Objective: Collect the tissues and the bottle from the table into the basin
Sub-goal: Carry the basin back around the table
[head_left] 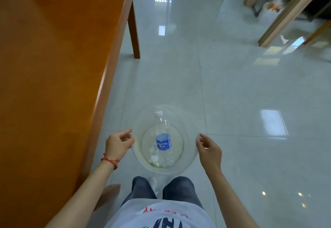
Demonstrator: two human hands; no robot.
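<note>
Basin (189,120): clear round plastic basin, seen from above over the glossy tiled floor (241,88); positioned just right of the table edge, in front of the person's knees. Whether it rests on the floor or is held above it cannot be told.
Bottle (162,134): clear Aquafina water bottle with a blue label, lying inside the basin; white cap points to the far side, base to the near side.
Tissues (154,160): crumpled white tissues in the near-left part of the basin bottom, beside and partly under the bottle.
Left hand (118,142): at the left rim of the basin; fingers curled, thumb and fingertips slightly apart at the rim. Firm contact with the rim cannot be confirmed.
Right hand (208,151): at the right rim of the basin; fingers loosely bent, thumb raised near the rim edge. Grip on the rim cannot be confirmed.
Red string bracelet (110,160): on the left wrist.
Table (53,57): orange wooden top, occupying the left side; one leg visible at the far end.
Furniture: light wooden frames at far right.
</note>
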